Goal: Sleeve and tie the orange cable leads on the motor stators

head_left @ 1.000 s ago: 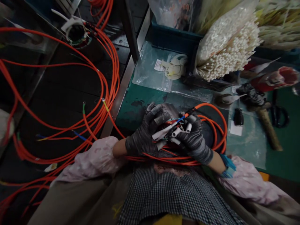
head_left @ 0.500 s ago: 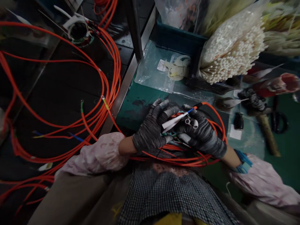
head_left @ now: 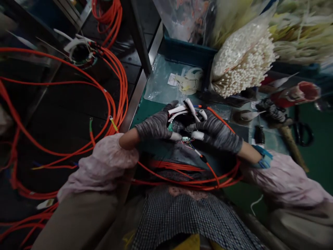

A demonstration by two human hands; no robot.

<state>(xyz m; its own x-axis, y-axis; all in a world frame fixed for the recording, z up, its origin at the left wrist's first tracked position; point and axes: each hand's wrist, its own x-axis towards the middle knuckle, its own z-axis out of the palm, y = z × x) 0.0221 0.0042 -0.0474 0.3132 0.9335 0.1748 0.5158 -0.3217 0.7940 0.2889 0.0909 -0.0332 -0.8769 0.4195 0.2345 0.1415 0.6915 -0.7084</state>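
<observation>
My left hand (head_left: pixel 155 125), in a grey knitted glove, grips the left side of a ring-shaped motor stator (head_left: pixel 170 127). On its right side my right hand (head_left: pixel 220 132) is closed round it, gloved alike. White sleeves (head_left: pixel 191 107) stick up from the far side of the ring. At the near edge, between my thumbs, sits a small connector (head_left: pixel 185 139) with thin coloured wires hanging from it. Orange cable (head_left: pixel 221 119) leads off past my right hand, and more cable loops lie across my lap. My fingers hide much of the ring.
Orange cable coils (head_left: pixel 118 90) and a similar stator (head_left: pixel 81 55) lie at left. Behind stands a blue bin (head_left: pixel 188 48), with a bag of thin white sticks (head_left: pixel 239 66) beside it. To the right are a hammer (head_left: pixel 293 147), scissors (head_left: pixel 304 133) and a red tube (head_left: pixel 296 97).
The stator has turned in my hands; its near edge now shows the connector and thin wires. White sleeves that lay across it now point up and away. The view has shifted slightly.
</observation>
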